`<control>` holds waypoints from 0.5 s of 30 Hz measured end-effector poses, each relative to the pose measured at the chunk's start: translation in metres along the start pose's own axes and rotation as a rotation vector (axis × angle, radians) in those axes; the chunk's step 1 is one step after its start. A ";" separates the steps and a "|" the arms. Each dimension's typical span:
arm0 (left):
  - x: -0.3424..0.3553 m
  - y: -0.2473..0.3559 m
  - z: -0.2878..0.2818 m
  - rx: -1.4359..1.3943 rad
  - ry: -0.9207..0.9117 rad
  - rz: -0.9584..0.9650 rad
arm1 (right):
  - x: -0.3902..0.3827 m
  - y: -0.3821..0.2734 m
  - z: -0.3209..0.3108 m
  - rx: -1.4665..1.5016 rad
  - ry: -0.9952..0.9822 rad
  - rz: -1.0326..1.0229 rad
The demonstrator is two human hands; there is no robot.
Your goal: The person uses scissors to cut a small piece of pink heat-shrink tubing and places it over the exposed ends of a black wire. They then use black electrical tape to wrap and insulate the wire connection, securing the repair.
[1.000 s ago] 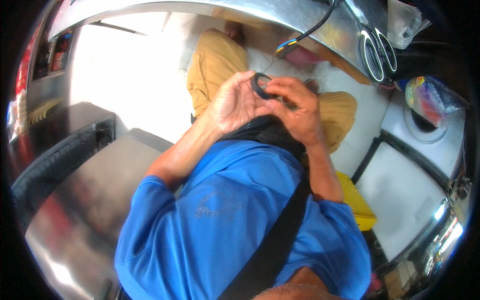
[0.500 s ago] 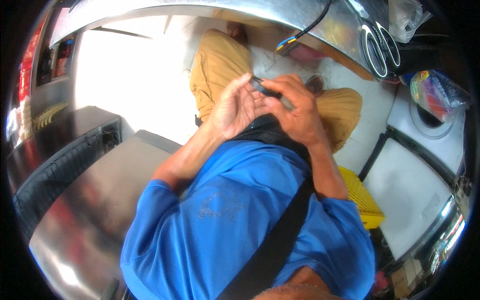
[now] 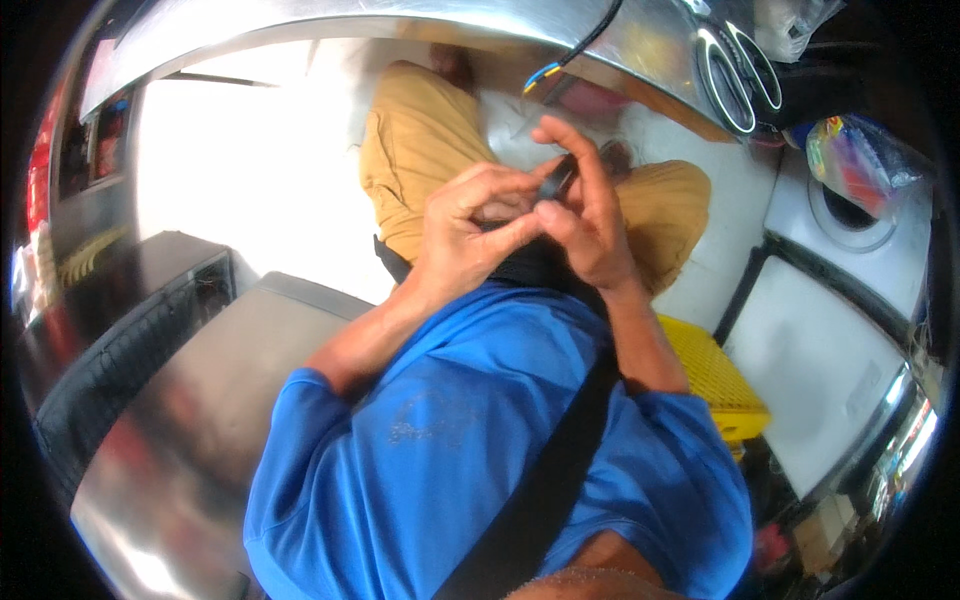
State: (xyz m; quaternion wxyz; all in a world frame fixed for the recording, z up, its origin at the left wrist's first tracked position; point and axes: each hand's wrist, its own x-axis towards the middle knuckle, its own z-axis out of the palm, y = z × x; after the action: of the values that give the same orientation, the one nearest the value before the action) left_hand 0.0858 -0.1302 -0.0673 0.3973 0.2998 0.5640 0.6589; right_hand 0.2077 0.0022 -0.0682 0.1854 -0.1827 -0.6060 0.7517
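Note:
Above my lap, a small roll of black tape (image 3: 557, 178) is gripped between the fingers and thumb of my right hand (image 3: 592, 225). That hand's index finger is raised and bent over it. From the other side my left hand (image 3: 465, 225) curls in, its index finger and thumb meeting the roll's near edge. Whether a loose tape end lies in the left fingers, I cannot make out. Beyond the hands, a black cable (image 3: 597, 35) hangs over the metal table's edge, its blue and yellow wire ends (image 3: 541, 76) bare of the outer sheath.
The shiny metal table (image 3: 400, 32) runs across the far side. Scissors (image 3: 735, 75) with black-and-white handles lie at its right, near a clear plastic bag (image 3: 795, 25). A yellow crate (image 3: 712, 375) and a white panel (image 3: 815, 370) stand right; a metal-topped cabinet (image 3: 215, 400) stands left.
My left hand has turned from an open palm to curled fingers at the roll. The right hand has tilted the roll upright and raised its index finger. The view has shifted slightly.

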 end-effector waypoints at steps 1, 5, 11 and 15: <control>-0.001 0.000 -0.001 -0.002 -0.036 -0.021 | -0.001 -0.002 -0.002 0.029 -0.007 0.033; 0.009 0.015 -0.014 0.170 -0.061 0.126 | 0.001 -0.011 -0.002 -0.043 -0.052 -0.013; 0.034 0.041 -0.027 0.640 -0.225 0.373 | 0.006 -0.013 -0.007 -0.135 -0.103 -0.030; 0.043 0.046 -0.035 0.753 -0.336 0.455 | 0.005 -0.010 -0.006 -0.103 -0.086 -0.029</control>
State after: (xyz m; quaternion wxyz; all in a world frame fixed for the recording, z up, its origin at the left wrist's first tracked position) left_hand 0.0260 -0.1131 -0.0314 0.1922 0.6416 0.6115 0.4213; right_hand 0.2069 0.0117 -0.0597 0.1603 -0.1508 -0.6539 0.7239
